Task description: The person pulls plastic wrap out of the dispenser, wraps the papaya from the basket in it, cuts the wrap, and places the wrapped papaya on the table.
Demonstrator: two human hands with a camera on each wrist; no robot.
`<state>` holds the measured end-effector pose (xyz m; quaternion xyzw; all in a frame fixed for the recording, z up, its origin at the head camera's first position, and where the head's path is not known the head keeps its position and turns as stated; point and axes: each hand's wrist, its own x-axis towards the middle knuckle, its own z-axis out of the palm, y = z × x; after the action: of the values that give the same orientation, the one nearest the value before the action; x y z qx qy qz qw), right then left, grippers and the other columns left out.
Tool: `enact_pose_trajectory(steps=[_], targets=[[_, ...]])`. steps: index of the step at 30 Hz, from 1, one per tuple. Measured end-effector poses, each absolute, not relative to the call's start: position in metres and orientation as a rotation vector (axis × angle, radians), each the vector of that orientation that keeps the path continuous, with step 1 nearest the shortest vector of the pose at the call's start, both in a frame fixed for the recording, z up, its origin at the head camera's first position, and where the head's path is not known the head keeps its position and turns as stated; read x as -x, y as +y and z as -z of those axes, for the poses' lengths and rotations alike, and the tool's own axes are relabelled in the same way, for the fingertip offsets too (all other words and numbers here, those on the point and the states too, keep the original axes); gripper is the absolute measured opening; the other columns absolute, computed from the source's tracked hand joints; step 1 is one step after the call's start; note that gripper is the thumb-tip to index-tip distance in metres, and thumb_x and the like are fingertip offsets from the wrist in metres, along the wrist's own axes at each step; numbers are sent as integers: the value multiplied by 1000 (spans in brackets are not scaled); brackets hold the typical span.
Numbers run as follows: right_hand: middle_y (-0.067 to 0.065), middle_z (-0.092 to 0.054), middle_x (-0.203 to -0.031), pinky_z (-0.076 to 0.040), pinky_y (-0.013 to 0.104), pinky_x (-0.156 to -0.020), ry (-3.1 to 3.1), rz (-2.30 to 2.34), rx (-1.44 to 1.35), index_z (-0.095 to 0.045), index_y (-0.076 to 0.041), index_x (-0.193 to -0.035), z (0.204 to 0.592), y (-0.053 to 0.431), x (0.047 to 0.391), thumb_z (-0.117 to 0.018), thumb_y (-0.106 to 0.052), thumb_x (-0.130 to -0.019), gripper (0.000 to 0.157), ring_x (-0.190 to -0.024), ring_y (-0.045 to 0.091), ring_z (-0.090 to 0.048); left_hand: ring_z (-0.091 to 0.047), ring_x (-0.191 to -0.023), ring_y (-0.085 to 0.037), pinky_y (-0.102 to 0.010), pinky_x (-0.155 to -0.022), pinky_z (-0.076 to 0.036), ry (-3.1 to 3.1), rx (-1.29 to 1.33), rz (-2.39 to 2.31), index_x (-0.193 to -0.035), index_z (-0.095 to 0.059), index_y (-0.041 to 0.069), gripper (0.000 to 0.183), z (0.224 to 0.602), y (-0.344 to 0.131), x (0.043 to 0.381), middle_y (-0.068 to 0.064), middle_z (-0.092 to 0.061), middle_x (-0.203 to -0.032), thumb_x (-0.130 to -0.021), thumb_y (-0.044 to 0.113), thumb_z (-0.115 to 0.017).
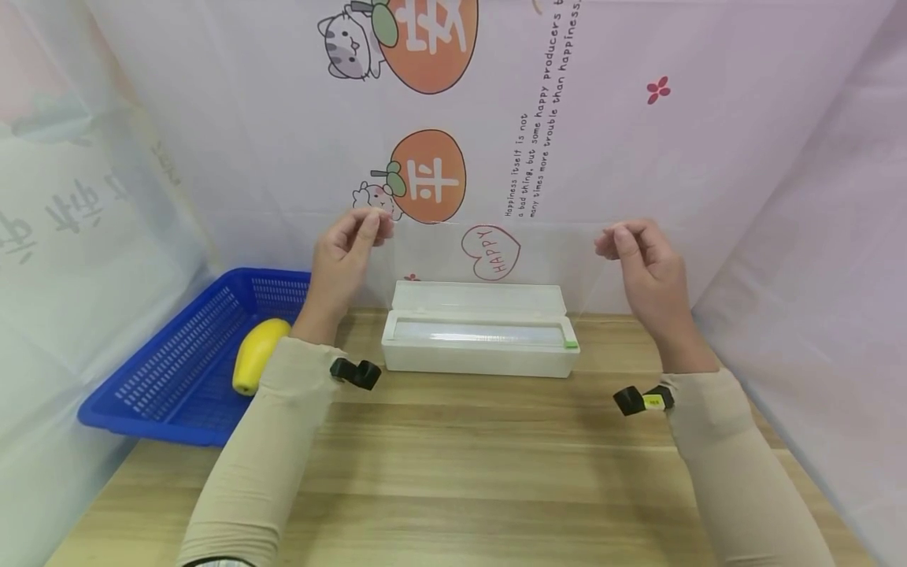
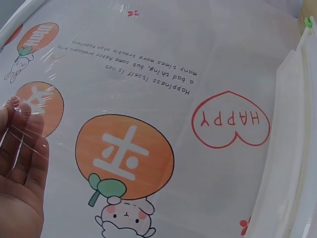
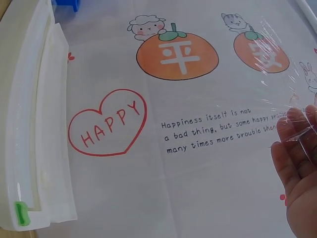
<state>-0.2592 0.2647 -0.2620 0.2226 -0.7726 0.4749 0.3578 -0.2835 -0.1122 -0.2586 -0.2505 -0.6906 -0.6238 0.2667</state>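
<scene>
A sheet of clear cling film (image 1: 546, 244) is stretched upright between my two raised hands. My left hand (image 1: 343, 256) pinches its upper left corner between thumb and fingers, and my right hand (image 1: 646, 260) pinches the upper right one. Wrinkles and shine gather in the film (image 3: 277, 62) near the right fingers. Below the hands stands a white cling film dispenser (image 1: 482, 360) with its lid (image 1: 478, 298) tipped back. The film roll (image 1: 478, 332) shows inside, and a small green slider (image 1: 571, 344) sits at the right front corner.
At the left a blue plastic basket (image 1: 142, 428) holds a yellow elongated fruit (image 1: 260, 354); my left forearm covers part of its right side. A wooden table (image 1: 482, 472) lies beneath. Printed white cloth (image 1: 602, 118) hangs behind, with plain sheets at both sides.
</scene>
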Motion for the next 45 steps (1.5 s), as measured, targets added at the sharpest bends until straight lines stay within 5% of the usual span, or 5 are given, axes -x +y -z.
enact_pose_trajectory(steps=[20,36,45], targets=[[0,-65,-95,-51,22,-86,-1907,-1211,-606,-60,11,-112,241,262,255,-47,-11,-107,25,-91,15,-62,-62,-94,-20,-31,-88,-52,-1773,756,1631,-115,-65,-5,30,236,-112,279,-3,-67,-98,-107,19,-51],[10,-64,-95,-54,19,-75,-1887,-1207,-664,-57,15,-113,223,258,241,-46,-4,-106,23,-85,18,-63,-62,-92,-21,-30,-84,-53,-1769,774,1629,-113,-68,-1,26,221,-112,274,-17,-66,-99,-106,17,-51],[12,-66,-101,-55,19,-71,-1860,-1223,-707,-58,14,-113,225,269,249,-47,-2,-105,21,-85,17,-63,-63,-91,-20,-29,-81,-55,-1787,803,1567,-115,-67,-1,24,216,-113,269,-13,-67,-99,-106,14,-51]])
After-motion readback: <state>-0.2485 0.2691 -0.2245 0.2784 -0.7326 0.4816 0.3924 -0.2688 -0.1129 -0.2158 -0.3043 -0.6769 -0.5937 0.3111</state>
